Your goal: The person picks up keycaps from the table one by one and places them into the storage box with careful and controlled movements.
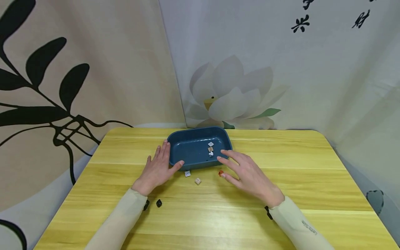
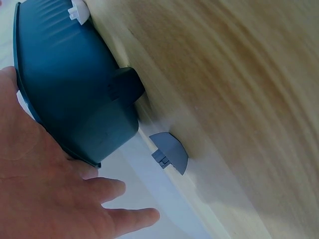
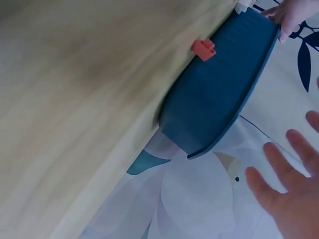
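A deep blue rectangular tray (image 1: 187, 133) sits near the table's far edge, with several small light-coloured pieces (image 1: 210, 149) inside. My left hand (image 1: 157, 172) rests at its left end, fingers straight along the side and thumb at the front rim. Over the tray's front right corner, my right hand (image 1: 250, 175) is held with fingers spread and nothing in them. Just below its fingertips lies a small orange-red notched piece (image 3: 203, 49). In the left wrist view, a grey rounded piece (image 2: 170, 152) lies beyond the tray's left end, hidden by my hand in the head view.
In front of the tray lie a white piece (image 1: 187, 173), a beige piece (image 1: 198, 181) and a black piece (image 1: 159, 203) on the wooden table (image 1: 312, 187). A printed curtain (image 1: 131, 62) hangs behind the table's far edge.
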The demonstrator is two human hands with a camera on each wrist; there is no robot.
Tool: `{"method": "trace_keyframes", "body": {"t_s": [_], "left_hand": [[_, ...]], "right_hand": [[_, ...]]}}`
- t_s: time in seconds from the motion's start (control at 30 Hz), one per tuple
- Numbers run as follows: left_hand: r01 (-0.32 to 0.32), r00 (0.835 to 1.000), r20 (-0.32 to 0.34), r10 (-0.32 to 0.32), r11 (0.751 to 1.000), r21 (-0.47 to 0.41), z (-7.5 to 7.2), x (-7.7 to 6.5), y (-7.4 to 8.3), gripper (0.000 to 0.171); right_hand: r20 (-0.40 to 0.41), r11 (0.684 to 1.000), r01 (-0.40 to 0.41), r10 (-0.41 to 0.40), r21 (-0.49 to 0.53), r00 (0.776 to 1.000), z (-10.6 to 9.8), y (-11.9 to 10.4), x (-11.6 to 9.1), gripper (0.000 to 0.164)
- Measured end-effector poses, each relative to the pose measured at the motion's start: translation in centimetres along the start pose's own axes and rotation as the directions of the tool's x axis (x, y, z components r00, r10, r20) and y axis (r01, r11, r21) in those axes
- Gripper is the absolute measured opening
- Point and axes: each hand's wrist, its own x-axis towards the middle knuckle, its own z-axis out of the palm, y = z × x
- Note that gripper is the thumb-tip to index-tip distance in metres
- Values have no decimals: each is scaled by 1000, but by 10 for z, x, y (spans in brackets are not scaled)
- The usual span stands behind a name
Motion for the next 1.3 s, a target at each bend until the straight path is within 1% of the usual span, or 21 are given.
{"method": "trace_keyframes", "body": {"t_s": [0.17,0.33,0.63,0.83,1.07,1.17,1.3], "left_hand": [[-2,1000,-4,2,1000,-2,0,0,-1,105],[-5,1000,-4,5,1000,-2,1,0,-3,105],[1,1000,3,-1,1000,-13,4,0,-4,105],[1,1000,-1,-1,1000,-13,4,-1,-5,105],[-4,1000,-6,4,1000,-5,4,-2,-4,104],[-4,1000,-8,4,1000,-3,5,-2,-3,104],[-1,1000,-8,1,1000,0,5,-2,-3,104]], "right_hand": [[3,998,63,-63,27,998,4,-1,-3,47],[36,994,103,-104,36,994,11,-3,-7,44],[165,991,132,-131,9,978,23,-4,-9,42],[240,994,105,-105,14,965,27,-3,-9,45],[342,999,44,-41,0,939,30,-2,-7,44],[355,1000,25,-24,1,935,32,-2,-6,42],[353,1000,10,-7,-8,936,33,-1,-5,38]]}}
